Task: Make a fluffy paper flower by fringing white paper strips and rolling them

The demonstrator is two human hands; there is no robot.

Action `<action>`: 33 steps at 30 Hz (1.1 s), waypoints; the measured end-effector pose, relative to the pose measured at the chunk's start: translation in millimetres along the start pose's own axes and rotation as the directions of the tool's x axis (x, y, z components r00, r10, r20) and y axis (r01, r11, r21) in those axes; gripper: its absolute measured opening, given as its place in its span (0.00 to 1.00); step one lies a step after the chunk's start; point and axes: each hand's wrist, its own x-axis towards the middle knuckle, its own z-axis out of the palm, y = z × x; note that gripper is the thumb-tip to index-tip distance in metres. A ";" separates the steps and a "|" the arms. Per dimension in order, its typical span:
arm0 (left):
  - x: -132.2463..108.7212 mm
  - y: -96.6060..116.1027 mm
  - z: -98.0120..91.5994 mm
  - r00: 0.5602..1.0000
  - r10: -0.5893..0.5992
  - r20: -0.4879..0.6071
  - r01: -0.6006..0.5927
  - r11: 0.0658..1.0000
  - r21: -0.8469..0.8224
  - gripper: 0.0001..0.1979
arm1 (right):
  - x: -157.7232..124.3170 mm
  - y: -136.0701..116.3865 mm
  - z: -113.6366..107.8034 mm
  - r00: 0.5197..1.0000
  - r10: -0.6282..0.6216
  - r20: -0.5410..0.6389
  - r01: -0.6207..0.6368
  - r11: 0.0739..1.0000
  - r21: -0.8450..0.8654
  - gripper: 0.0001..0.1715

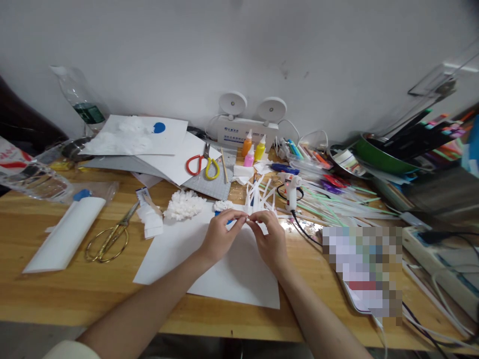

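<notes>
Nearby, at a wooden table by a pale wall, left hand and right hand pinch a mostly hidden piece.

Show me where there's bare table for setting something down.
Bare wood front left, bordered by folded white paper, gold-handled scissors and left forearm; also between right forearm and pixelated device. Crowded beyond left hand and right hand: white strips, glue gun, thin rods.

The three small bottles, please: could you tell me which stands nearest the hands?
The pink bottle; the orange bottle and yellow bottle stand farther back.
</notes>
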 end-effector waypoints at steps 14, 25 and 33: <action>-1.2 -4.9 3.2 0.997 -0.076 0.033 0.081 0.975 -0.205 0.10 | -1.9 0.9 -0.3 0.991 0.012 -0.130 -0.020 0.998 -0.058 0.01; -2.3 -4.9 3.5 0.996 -0.082 0.043 0.090 0.965 -0.248 0.10 | -3.3 2.3 1.6 0.986 -0.048 -0.158 0.030 0.993 -0.114 0.05; 0.9 -2.9 1.9 0.991 -0.137 -0.005 0.132 0.963 -0.236 0.09 | -0.6 -0.7 2.4 0.995 -0.015 -0.100 0.009 0.998 -0.065 0.03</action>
